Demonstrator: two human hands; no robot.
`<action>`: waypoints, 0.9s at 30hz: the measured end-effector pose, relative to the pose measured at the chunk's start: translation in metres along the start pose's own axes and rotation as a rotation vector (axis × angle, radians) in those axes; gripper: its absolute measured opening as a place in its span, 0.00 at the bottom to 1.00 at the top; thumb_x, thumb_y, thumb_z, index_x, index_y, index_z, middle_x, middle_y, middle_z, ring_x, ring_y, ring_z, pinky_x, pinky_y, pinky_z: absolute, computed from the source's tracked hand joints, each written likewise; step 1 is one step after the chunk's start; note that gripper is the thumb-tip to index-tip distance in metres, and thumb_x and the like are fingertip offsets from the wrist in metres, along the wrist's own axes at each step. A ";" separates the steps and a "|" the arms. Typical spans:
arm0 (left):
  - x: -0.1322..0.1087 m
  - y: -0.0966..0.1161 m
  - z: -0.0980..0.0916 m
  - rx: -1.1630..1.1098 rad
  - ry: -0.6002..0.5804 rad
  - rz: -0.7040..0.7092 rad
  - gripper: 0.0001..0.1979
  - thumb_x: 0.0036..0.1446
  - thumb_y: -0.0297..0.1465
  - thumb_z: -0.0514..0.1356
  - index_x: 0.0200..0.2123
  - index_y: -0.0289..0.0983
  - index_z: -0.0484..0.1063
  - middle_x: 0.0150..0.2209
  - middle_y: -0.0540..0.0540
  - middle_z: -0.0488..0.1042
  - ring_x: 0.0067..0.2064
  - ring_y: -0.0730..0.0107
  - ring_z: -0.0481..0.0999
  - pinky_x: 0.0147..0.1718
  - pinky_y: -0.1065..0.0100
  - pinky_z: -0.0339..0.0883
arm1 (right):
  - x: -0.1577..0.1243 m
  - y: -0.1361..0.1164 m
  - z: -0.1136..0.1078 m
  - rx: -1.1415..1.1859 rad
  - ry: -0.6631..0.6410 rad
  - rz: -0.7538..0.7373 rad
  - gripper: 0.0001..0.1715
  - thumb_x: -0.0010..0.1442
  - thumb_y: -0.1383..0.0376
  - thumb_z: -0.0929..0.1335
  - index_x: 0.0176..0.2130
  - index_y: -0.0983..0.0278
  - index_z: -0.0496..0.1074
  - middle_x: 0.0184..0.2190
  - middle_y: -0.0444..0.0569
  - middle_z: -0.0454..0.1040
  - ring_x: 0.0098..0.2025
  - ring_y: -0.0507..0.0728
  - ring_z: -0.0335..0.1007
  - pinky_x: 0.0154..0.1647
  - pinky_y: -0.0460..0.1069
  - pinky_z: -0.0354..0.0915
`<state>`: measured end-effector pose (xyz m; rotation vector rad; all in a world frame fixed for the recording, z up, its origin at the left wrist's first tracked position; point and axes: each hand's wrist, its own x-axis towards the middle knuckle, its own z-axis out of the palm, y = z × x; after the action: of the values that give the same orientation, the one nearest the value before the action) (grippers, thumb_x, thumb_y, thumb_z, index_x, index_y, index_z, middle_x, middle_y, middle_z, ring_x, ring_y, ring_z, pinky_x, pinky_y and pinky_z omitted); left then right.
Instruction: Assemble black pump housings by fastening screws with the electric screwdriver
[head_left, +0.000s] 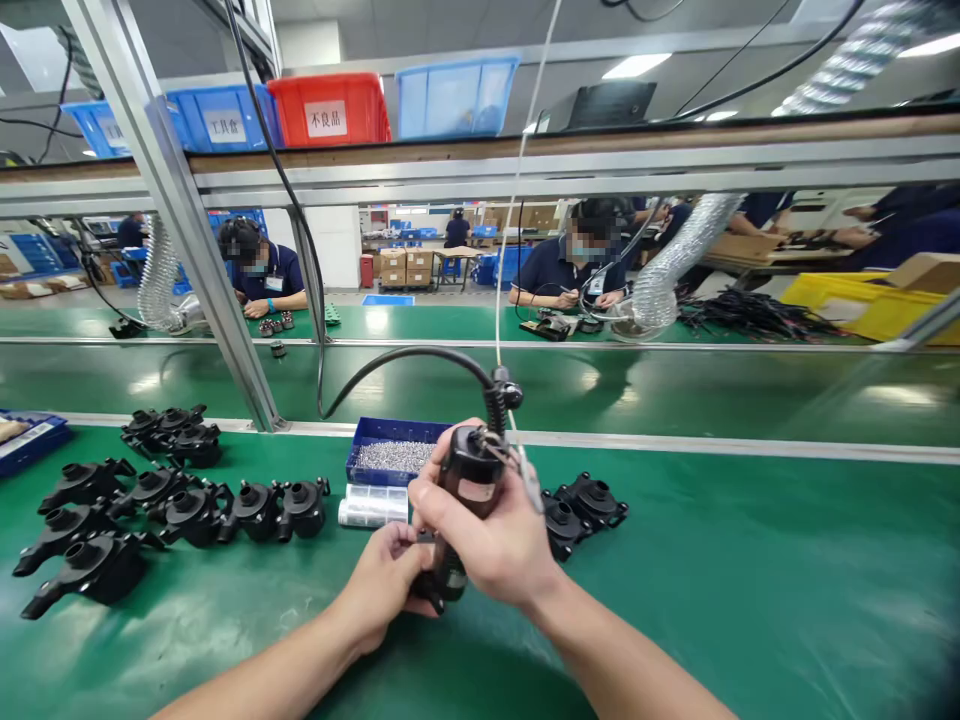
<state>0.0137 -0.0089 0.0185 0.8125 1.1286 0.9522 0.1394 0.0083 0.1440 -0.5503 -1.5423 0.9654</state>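
My right hand (506,535) is wrapped around a black electric screwdriver (472,480) hung from a white cord, with a black cable leaving its top. The tool points down at a black plastic pump housing (427,592) gripped by my left hand (379,580). Much of that housing, along with the screwdriver's tip, is hidden behind my hands and the tool. Just beyond my hands are a blue tray (360,455) of small metal screws (397,457) and a pair of silvery rolls (373,507). Two more black housings (592,502) lie right of my right hand.
Several similar black housings (196,512) cover the left of the green bench (750,600). A metal post (195,240) rises at the left. Bins, including a red bin (330,108), stand on an overhead shelf. Co-workers sit across a conveyor beyond the metal rail (712,443).
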 end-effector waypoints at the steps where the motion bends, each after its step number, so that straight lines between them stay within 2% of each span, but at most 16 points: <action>1: -0.001 -0.002 0.002 0.016 0.004 0.004 0.24 0.47 0.45 0.71 0.38 0.37 0.67 0.30 0.49 0.74 0.29 0.70 0.73 0.24 0.70 0.72 | 0.001 -0.001 -0.004 -0.003 0.038 -0.019 0.10 0.59 0.66 0.72 0.35 0.60 0.66 0.25 0.43 0.73 0.24 0.56 0.72 0.27 0.52 0.69; 3: -0.004 -0.005 0.007 0.028 0.006 -0.002 0.22 0.45 0.41 0.71 0.37 0.37 0.67 0.29 0.50 0.73 0.27 0.71 0.72 0.21 0.70 0.72 | 0.004 0.000 -0.010 0.016 0.140 -0.086 0.11 0.59 0.66 0.73 0.38 0.59 0.67 0.26 0.42 0.74 0.26 0.56 0.74 0.27 0.52 0.70; 5: -0.006 -0.009 0.011 0.009 0.003 -0.022 0.22 0.44 0.40 0.71 0.37 0.37 0.66 0.29 0.50 0.72 0.27 0.72 0.71 0.21 0.70 0.72 | 0.006 0.004 -0.012 0.077 0.171 -0.120 0.13 0.60 0.66 0.73 0.40 0.58 0.66 0.26 0.41 0.75 0.25 0.56 0.76 0.26 0.51 0.71; 9: -0.006 -0.014 0.013 -0.014 0.016 -0.022 0.21 0.44 0.39 0.71 0.35 0.38 0.65 0.30 0.50 0.71 0.28 0.71 0.72 0.20 0.71 0.72 | 0.009 0.019 -0.009 0.135 0.066 -0.051 0.13 0.61 0.65 0.74 0.40 0.59 0.66 0.27 0.41 0.74 0.26 0.56 0.76 0.27 0.51 0.74; 13: -0.005 -0.014 0.013 -0.010 0.028 -0.021 0.21 0.44 0.38 0.71 0.35 0.38 0.65 0.30 0.51 0.69 0.29 0.71 0.71 0.21 0.71 0.73 | 0.011 0.027 -0.006 0.138 0.056 -0.042 0.13 0.61 0.64 0.74 0.40 0.60 0.66 0.27 0.42 0.74 0.25 0.55 0.76 0.27 0.51 0.74; 15: -0.006 -0.011 0.012 -0.011 0.018 -0.028 0.22 0.43 0.39 0.72 0.35 0.38 0.65 0.30 0.51 0.69 0.30 0.71 0.71 0.21 0.71 0.73 | 0.014 0.027 -0.010 0.164 -0.009 -0.021 0.13 0.60 0.63 0.74 0.39 0.60 0.66 0.27 0.42 0.74 0.25 0.55 0.76 0.26 0.50 0.73; 18: -0.007 -0.009 0.012 -0.009 0.012 -0.032 0.23 0.43 0.41 0.73 0.34 0.39 0.65 0.31 0.50 0.69 0.32 0.69 0.73 0.22 0.71 0.73 | 0.017 0.026 -0.016 0.254 -0.251 0.052 0.15 0.58 0.63 0.75 0.39 0.60 0.65 0.27 0.42 0.75 0.26 0.56 0.76 0.25 0.50 0.71; 19: -0.008 -0.008 0.012 -0.006 0.011 -0.033 0.23 0.43 0.41 0.73 0.34 0.39 0.65 0.31 0.50 0.69 0.32 0.69 0.73 0.22 0.70 0.73 | 0.018 0.025 -0.017 0.270 -0.295 0.073 0.15 0.57 0.63 0.75 0.39 0.60 0.65 0.27 0.42 0.75 0.25 0.56 0.76 0.24 0.49 0.70; 21: -0.007 -0.008 0.013 -0.002 0.011 -0.034 0.22 0.43 0.40 0.72 0.35 0.39 0.65 0.31 0.50 0.69 0.31 0.69 0.72 0.22 0.70 0.73 | 0.017 0.026 -0.015 0.253 -0.248 0.095 0.15 0.57 0.64 0.75 0.39 0.60 0.66 0.27 0.41 0.73 0.23 0.54 0.73 0.22 0.48 0.67; 24: -0.008 -0.008 0.014 -0.002 0.010 -0.020 0.21 0.44 0.39 0.71 0.36 0.38 0.64 0.31 0.50 0.70 0.30 0.70 0.72 0.21 0.70 0.73 | 0.014 0.026 -0.007 0.181 -0.080 0.070 0.13 0.56 0.67 0.74 0.37 0.60 0.66 0.25 0.40 0.71 0.19 0.51 0.67 0.19 0.47 0.64; 27: -0.009 -0.009 0.015 -0.009 -0.001 -0.003 0.21 0.46 0.38 0.70 0.37 0.38 0.64 0.32 0.49 0.71 0.30 0.71 0.72 0.21 0.71 0.71 | 0.012 0.023 0.001 0.138 -0.072 0.039 0.13 0.52 0.69 0.73 0.35 0.60 0.66 0.24 0.40 0.71 0.19 0.51 0.65 0.19 0.47 0.63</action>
<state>0.0285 -0.0215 0.0173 0.8038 1.1230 0.9540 0.1321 0.0305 0.1317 -0.4531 -1.5198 1.1234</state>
